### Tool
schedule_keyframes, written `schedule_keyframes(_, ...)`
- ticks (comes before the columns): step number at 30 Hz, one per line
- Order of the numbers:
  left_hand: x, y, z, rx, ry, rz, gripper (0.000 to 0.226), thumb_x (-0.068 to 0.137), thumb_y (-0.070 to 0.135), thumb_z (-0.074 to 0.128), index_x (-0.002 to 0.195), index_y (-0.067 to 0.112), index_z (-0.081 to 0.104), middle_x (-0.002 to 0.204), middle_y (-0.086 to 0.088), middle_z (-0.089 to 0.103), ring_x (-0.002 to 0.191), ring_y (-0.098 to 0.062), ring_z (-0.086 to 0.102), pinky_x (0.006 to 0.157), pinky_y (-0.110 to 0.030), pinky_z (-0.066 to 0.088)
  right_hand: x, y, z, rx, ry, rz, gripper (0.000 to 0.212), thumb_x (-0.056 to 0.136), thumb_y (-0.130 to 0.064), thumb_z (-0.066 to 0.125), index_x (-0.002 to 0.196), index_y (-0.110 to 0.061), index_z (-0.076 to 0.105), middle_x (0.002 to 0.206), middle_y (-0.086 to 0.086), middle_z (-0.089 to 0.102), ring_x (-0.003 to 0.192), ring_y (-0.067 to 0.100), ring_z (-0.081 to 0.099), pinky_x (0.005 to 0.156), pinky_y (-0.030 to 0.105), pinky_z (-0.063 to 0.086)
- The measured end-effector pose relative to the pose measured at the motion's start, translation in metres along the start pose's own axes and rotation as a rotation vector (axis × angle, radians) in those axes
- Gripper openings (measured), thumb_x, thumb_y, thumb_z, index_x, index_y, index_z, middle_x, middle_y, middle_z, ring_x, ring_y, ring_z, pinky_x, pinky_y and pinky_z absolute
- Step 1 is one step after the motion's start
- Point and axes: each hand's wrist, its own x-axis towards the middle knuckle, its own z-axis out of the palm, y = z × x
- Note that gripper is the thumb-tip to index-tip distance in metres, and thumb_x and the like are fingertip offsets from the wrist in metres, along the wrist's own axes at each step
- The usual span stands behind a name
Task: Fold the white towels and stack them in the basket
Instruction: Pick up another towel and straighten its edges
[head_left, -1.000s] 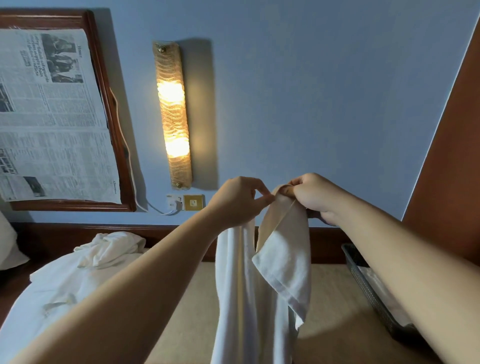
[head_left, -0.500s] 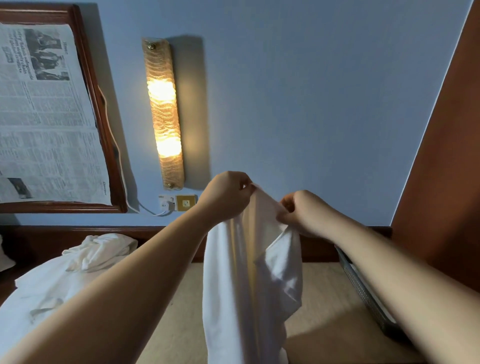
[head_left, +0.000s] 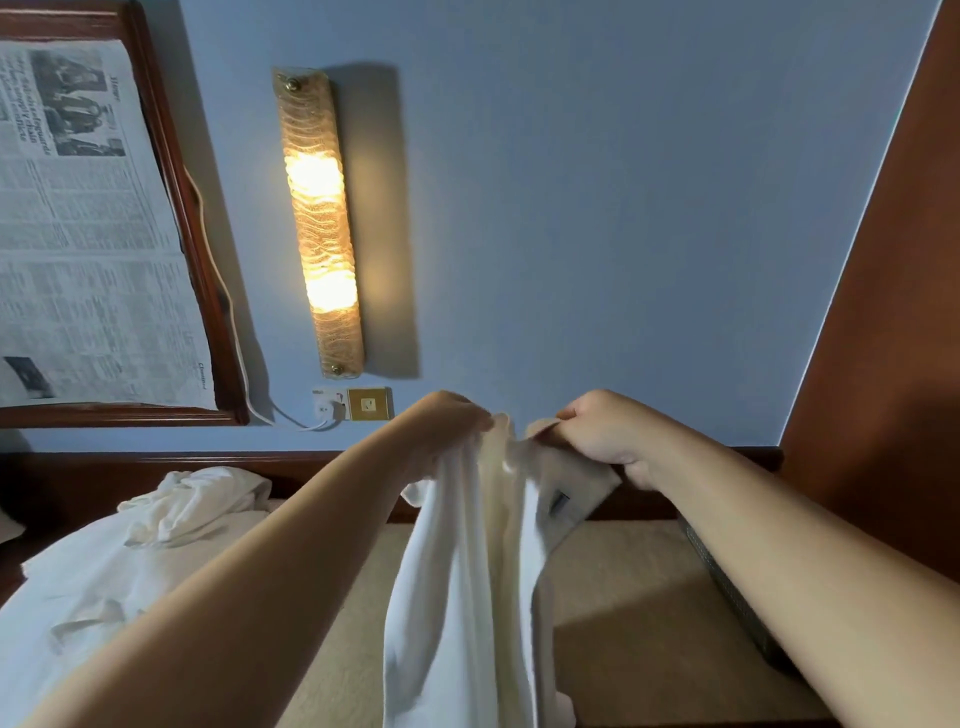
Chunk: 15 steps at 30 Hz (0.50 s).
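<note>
**Towel held up by its top edge, folding barely begun**

The left hand (head_left: 451, 427) and the right hand (head_left: 597, 431) are raised close together above the bed, each with fingers curled round the top edge of one white towel (head_left: 462, 582). The cloth hangs from them in loose vertical folds — not yet squared into a fold, it seems. At the bed's right edge sits the dark basket (head_left: 727, 587), mostly hidden behind the right forearm; what it holds cannot be told. A heap of unfolded white towels (head_left: 156, 540) lies at the bed's left side, so much of the job appears to remain.

The beige bedcover (head_left: 613, 571) runs back to a dark wooden headboard (head_left: 130, 462). Above it the blue wall (head_left: 597, 208) carries a lit wall lamp (head_left: 318, 223), a socket plate (head_left: 353, 404) with a white cable, and a framed newspaper (head_left: 88, 234) — a brown wooden panel (head_left: 893, 338) closes the right.
</note>
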Motion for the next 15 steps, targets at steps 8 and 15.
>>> schedule_keyframes(8,-0.012,-0.016,-0.013,-0.448,-0.202,-0.037,0.041,0.088,0.003,0.077,0.127,0.014,0.071,0.118,-0.016,0.074,0.11,-0.035,0.069,0.095,-0.053,0.058,0.015,0.001,0.013,0.43,-0.002,0.212,0.058,0.07,-0.031,0.096,0.112,-0.001,0.071,0.125,0.023,0.07,0.118,0.04,0.067,0.106,0.056,0.052)
schedule_keyframes(15,-0.019,-0.03,-0.008,-0.854,-0.246,0.055,0.058,0.088,-0.022,0.053,0.136,0.009,0.064,0.122,-0.022,0.073,0.11,-0.037,0.073,0.086,-0.041,0.063,0.007,-0.001,0.024,0.804,-0.133,0.162,0.011,0.092,0.006,0.07,0.103,0.005,0.07,0.087,0.018,0.074,0.069,0.025,0.074,0.056,0.036,0.063)
